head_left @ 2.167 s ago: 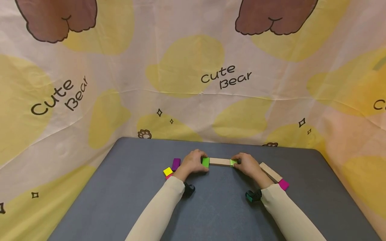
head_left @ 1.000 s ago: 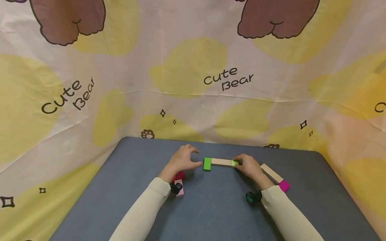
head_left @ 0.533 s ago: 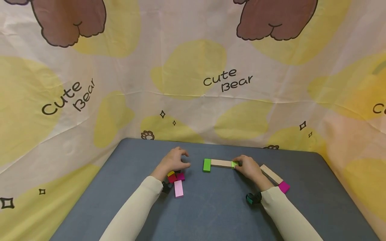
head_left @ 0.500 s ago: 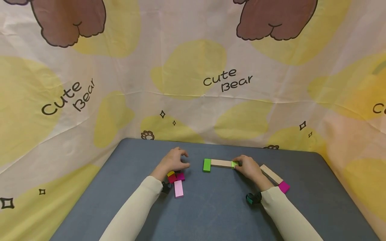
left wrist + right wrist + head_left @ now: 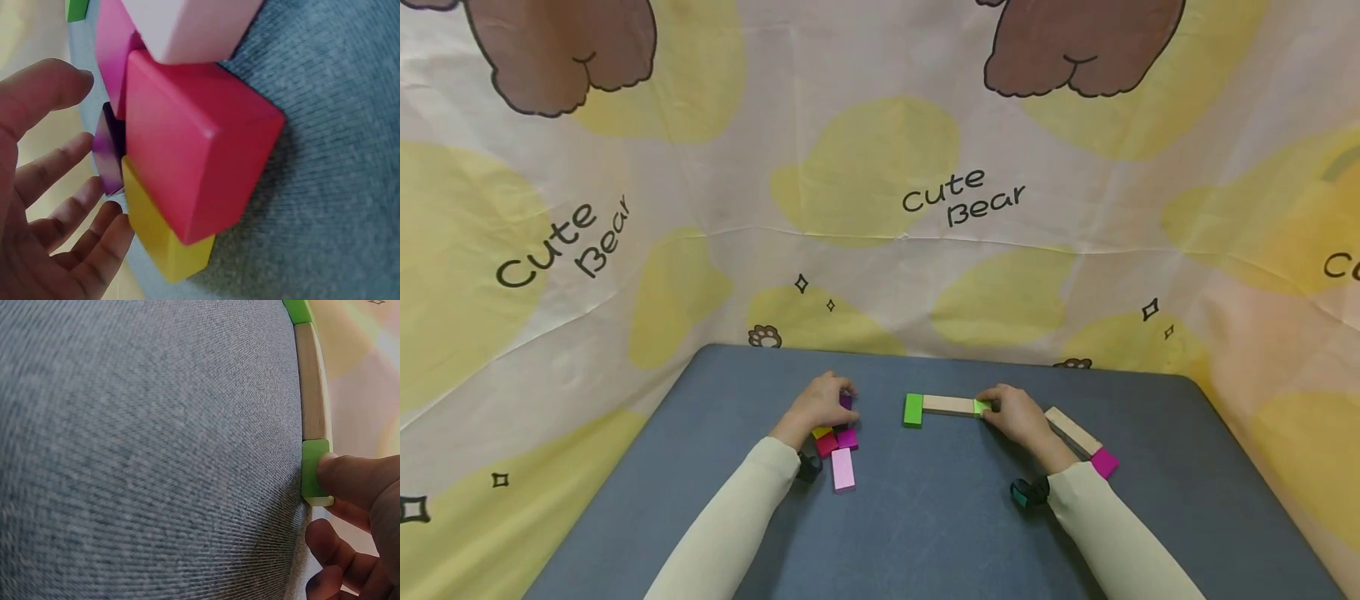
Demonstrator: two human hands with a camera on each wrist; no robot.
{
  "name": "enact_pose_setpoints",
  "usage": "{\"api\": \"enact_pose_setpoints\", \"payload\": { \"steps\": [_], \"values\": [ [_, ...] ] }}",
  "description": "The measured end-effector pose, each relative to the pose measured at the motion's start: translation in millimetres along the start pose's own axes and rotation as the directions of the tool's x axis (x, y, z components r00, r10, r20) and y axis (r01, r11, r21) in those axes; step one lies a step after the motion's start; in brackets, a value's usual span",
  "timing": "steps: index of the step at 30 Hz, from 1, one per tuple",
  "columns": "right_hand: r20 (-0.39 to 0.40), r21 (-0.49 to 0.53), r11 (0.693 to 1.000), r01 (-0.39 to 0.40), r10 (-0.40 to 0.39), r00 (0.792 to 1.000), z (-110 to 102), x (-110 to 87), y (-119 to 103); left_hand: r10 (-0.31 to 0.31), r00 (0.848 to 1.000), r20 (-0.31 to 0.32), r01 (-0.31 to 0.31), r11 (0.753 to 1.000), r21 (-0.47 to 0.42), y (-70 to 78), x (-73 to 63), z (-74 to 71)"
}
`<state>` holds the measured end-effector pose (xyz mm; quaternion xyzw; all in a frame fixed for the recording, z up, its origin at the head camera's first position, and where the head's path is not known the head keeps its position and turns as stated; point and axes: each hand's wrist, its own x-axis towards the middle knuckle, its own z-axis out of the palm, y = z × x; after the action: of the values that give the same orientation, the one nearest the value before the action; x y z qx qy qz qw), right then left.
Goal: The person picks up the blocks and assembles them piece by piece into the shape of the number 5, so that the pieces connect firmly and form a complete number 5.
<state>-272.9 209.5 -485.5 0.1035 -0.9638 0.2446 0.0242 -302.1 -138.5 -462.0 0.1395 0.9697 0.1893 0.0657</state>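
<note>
At the left cluster, my left hand [image 5: 818, 407] curves around the far purple block [image 5: 846, 402]. The left wrist view shows its thumb [image 5: 62, 87] held apart from the fingers, whose tips come right up to the purple block [image 5: 109, 153]. Beside it lie a red block [image 5: 181, 144], a yellow block [image 5: 165, 240], a magenta block [image 5: 847, 439] and a pale pink block [image 5: 843, 470]. My right hand [image 5: 1021, 417] pinches a light green block [image 5: 315, 465] between thumb and fingers. This block abuts a plain wooden bar [image 5: 948, 405], with a green block [image 5: 913, 410] at its other end.
Right of my right wrist lie another plain wooden bar [image 5: 1073, 431] and a magenta block [image 5: 1104, 462], end to end. All blocks are on a grey table [image 5: 917, 533]. A printed curtain [image 5: 850, 192] hangs along the table's back edge.
My left hand has let go of the green block at the bar's left end and moved left to the purple block. My right hand keeps its pinch on the light green block.
</note>
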Motion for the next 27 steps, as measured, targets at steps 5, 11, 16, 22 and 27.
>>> {"api": "enact_pose_setpoints", "payload": {
  "steps": [5,11,16,22,27],
  "values": [
    [-0.005,-0.002,1.0,-0.003,0.003,1.0,0.3,0.6,-0.4,-0.009,1.0,0.003,0.009,1.0,-0.017,-1.9,1.4,1.1],
    [-0.012,0.002,1.0,0.0,0.0,1.0,0.7,0.2,-0.9,-0.031,0.999,0.01,0.032,0.997,-0.069,-3.3,3.6,3.4],
    [-0.015,-0.001,1.0,0.002,-0.002,1.0,1.0,0.2,-0.9,-0.026,1.0,-0.003,0.025,0.997,-0.075,-4.4,4.7,5.1],
    [-0.008,0.0,1.0,-0.018,0.018,1.0,1.8,0.4,-1.1,-0.012,0.998,-0.064,0.006,0.996,-0.087,-3.3,5.0,7.2],
    [-0.011,-0.009,1.0,-0.011,0.011,1.0,1.1,0.4,-0.9,0.024,0.99,-0.141,-0.037,0.995,-0.092,4.7,3.2,5.9]
  ]
}}
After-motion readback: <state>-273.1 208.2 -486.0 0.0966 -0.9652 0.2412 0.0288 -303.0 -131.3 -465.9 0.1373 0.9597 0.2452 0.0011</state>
